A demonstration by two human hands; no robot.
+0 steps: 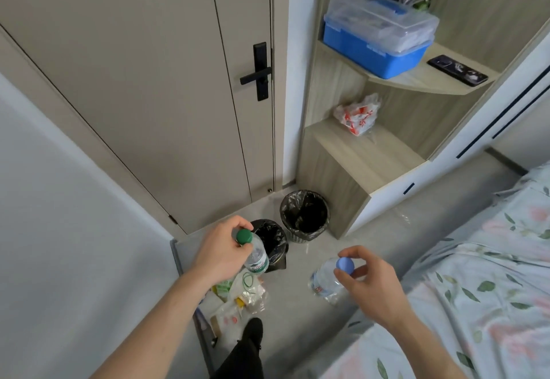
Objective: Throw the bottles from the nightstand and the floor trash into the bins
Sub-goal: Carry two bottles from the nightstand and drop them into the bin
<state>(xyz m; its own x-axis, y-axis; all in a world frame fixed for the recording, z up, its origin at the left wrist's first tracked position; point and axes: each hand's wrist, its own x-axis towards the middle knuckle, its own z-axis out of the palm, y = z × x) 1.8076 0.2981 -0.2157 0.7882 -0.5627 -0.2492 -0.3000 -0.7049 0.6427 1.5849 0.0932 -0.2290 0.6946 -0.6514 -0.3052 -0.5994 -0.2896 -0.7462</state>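
Left hand (pixel 221 252) gripping clear plastic green-capped bottle (pixel 253 252) at the neck above black-lined bin (pixel 272 240), right hand (pixel 367 282) pinching crinkled blue-capped bottle (pixel 329 280), round mesh bin (pixel 304 215) at 12 o'clock, plastic wrappers (pixel 241 298) at 6 o'clock on glossy floor.

— How is the light?

— Bright, soft and even, like daylight, though I cannot see its source. Shadows are faint; the deepest dark sits inside the two bin liners (pixel 305 214).

— Any glare?

— A pale sheen on the grey floor (pixel 398 217) near the shelf unit, and small glints on the clear box lid (pixel 384 18).

— Sharpness?

— The door handle (pixel 257 73) is crisp. The right hand (pixel 367 282) and the flowered bedsheet (pixel 488 304) look slightly smeared, perhaps from motion. The wide lens bends the door edges and the wardrobe lines outward near the borders.
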